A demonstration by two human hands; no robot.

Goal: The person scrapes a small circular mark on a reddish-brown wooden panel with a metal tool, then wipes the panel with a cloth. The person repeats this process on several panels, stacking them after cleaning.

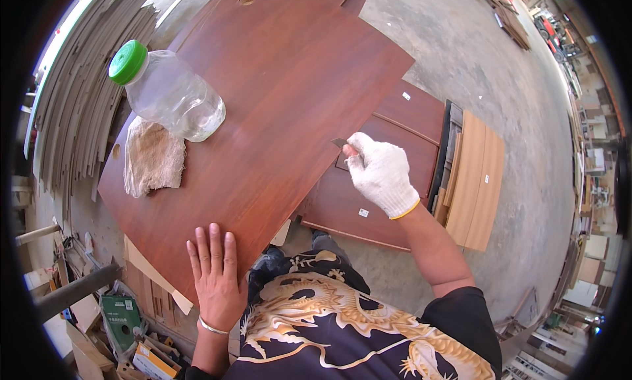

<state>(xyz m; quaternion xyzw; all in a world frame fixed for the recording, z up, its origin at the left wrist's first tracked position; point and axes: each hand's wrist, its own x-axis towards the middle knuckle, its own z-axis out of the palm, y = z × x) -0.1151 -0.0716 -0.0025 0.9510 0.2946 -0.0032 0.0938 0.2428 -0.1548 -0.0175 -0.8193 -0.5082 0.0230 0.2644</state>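
Note:
A large reddish-brown wood panel (283,83) lies in front of me. My left hand (217,281), bare with a bracelet at the wrist, rests flat on its near left part, fingers stretched out. In a white knitted glove, my right hand (382,169) pinches a small flat blade (339,142) at the panel's right edge; the thumb tip shows bare. The blade's far end reaches over the panel edge; whether it touches the surface I cannot tell. On the panel's left side stands a clear jar (174,93) with a green lid, holding clear liquid. A folded beige cloth (154,157) lies beside it.
Lower down at right lie more reddish-brown panels (401,136) and a stack of lighter brown boards (475,182) on the concrete floor (533,136). Long board strips (92,70) are piled at left. A green box (120,317) and a dark pipe (79,291) are at lower left.

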